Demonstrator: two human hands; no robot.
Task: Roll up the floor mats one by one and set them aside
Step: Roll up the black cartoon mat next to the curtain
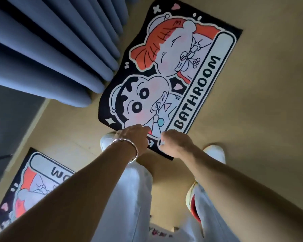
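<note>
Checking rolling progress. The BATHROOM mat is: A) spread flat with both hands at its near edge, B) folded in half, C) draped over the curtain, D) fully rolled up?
A: the BATHROOM mat lies flat on the floor, left hand and right hand at its near edge.

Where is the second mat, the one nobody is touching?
In the head view the second mat lies flat at lower left, partly hidden by the left forearm, apart from the BATHROOM mat.
</note>
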